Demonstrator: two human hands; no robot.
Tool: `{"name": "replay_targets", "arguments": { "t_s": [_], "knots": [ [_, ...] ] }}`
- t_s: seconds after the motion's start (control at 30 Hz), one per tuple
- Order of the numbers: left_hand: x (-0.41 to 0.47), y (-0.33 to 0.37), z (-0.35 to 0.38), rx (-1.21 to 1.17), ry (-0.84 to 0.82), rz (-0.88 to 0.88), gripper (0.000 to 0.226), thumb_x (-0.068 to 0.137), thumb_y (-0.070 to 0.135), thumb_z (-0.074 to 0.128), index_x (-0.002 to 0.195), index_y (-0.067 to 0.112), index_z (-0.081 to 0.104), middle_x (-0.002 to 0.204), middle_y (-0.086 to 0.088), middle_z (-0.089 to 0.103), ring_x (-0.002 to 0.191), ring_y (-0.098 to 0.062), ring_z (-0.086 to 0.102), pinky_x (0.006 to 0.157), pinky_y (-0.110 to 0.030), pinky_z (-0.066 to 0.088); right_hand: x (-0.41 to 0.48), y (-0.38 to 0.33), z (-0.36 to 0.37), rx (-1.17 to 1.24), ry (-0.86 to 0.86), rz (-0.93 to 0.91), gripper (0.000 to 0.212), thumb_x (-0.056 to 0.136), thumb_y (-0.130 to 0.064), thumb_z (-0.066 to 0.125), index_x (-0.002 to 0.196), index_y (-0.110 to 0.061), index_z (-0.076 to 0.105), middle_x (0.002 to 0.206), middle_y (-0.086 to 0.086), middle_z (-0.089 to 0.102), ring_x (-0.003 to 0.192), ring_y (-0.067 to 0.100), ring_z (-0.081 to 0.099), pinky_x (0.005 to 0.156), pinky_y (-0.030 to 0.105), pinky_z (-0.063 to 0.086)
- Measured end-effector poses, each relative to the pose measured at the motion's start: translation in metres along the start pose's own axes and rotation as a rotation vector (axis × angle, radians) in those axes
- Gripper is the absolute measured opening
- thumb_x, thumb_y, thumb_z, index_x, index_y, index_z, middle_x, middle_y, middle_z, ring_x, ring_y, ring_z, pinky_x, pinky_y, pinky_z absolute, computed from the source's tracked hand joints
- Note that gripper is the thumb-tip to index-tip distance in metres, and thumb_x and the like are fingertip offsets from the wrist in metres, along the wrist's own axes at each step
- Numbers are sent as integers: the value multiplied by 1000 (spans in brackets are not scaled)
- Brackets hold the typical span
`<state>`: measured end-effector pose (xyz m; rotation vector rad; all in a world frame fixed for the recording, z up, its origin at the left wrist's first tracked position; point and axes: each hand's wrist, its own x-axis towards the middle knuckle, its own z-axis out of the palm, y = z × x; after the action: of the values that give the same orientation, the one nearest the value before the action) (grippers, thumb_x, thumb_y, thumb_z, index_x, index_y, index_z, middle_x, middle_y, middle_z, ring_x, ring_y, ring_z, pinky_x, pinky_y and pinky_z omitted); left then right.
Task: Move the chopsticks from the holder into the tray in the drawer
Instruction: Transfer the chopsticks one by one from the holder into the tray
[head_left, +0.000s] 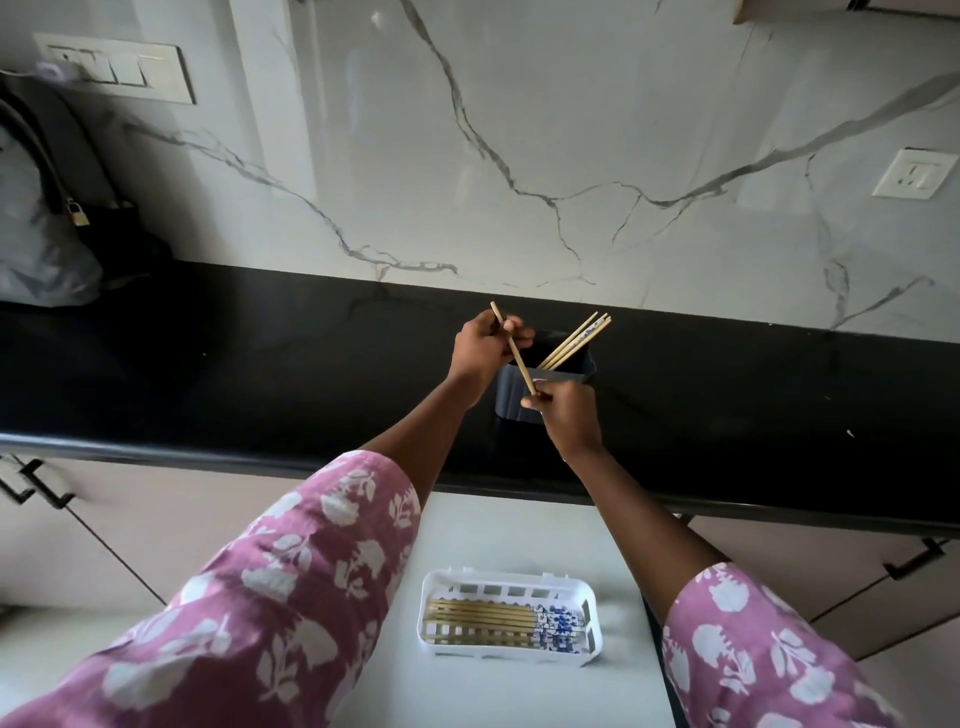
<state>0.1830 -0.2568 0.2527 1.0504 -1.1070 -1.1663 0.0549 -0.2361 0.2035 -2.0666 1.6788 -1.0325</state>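
Head view: a black counter runs along the marble wall, and the open drawer sits below its front edge. The white tray lies there already lined with chopsticks, blue-patterned ends to the right. On the counter, the dark holder keeps 3 sticks leaning right. Left hand and right hand both pinch 1 plain wooden chopstick, probably steadying each end for transfer
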Motion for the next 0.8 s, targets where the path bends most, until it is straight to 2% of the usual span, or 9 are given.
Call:
{"name": "replay_targets", "arguments": {
  "t_s": [0.1, 0.23, 0.3, 0.4, 0.47, 0.57, 0.63, 0.73, 0.8],
  "knots": [
    [-3, -10, -7, 15, 6, -25, 19, 99, 6, 42, 89, 11, 57, 92, -12, 68, 79, -13, 67, 76, -26, 55, -5, 3, 10, -31, -11, -3, 21, 80, -12, 72, 93, 3, 73, 85, 19, 74, 80, 29, 69, 68, 22, 43],
    [-7, -35, -31, 74, 65, -103, 24, 98, 29, 50, 99, 9, 62, 107, -18, 67, 84, -15, 65, 72, -20, 53, -18, 12, 22, -8, -128, 103, 18, 77, -14, 74, 89, 0, 75, 81, 18, 74, 73, 25, 67, 61, 19, 36],
    [-8, -54, -47, 179, 110, -179, 42, 97, 41, 45, 114, 7, 61, 120, -17, 63, 104, -22, 63, 93, -31, 50, -29, 19, 31, 19, -208, 173, 19, 75, -14, 75, 88, -1, 75, 81, 19, 74, 69, 20, 64, 51, 14, 32],
    [-10, -83, -71, 701, 89, -385, 58, 95, 56, 35, 133, 14, 50, 137, -12, 51, 128, -33, 44, 109, -43, 32, -51, 36, 46, 59, -336, 267, 19, 70, -12, 78, 86, -1, 76, 76, 21, 72, 55, 15, 56, 47, 8, 36],
    [-13, -100, -83, 984, 40, -507, 62, 92, 60, 39, 139, 20, 42, 150, -9, 35, 139, -37, 27, 114, -50, 19, -68, 48, 56, 70, -445, 318, 21, 69, -9, 79, 87, 1, 75, 72, 17, 70, 58, 14, 54, 49, 8, 32],
    [-16, -118, -94, 1120, -23, -647, 79, 87, 65, 45, 150, 27, 17, 160, -7, 2, 145, -40, -2, 113, -57, 4, -95, 65, 71, 0, -588, 357, 19, 71, -8, 76, 88, 0, 75, 75, 9, 68, 69, 15, 56, 52, 14, 34],
    [-17, -127, -95, 1150, -63, -699, 91, 83, 69, 47, 152, 28, 4, 160, -7, -10, 144, -40, -11, 113, -59, 1, -111, 77, 80, -71, -664, 338, 15, 76, -7, 70, 89, -2, 75, 82, 11, 74, 71, 20, 62, 57, 18, 39],
    [-15, -132, -89, 1196, -96, -726, 104, 77, 73, 51, 151, 28, -6, 157, -5, -21, 142, -41, -18, 112, -60, 0, -130, 92, 94, -235, -771, 260, 15, 81, -7, 62, 90, -5, 73, 91, 14, 74, 88, 28, 68, 69, 25, 48],
    [-14, -134, -84, 1217, -94, -746, 110, 74, 74, 54, 150, 28, -10, 156, -2, -26, 141, -42, -21, 111, -62, 1, -139, 100, 99, -359, -836, 177, 12, 79, -4, 56, 70, -5, 64, 85, 13, 72, 91, 32, 66, 70, 30, 48]
  ]
}}
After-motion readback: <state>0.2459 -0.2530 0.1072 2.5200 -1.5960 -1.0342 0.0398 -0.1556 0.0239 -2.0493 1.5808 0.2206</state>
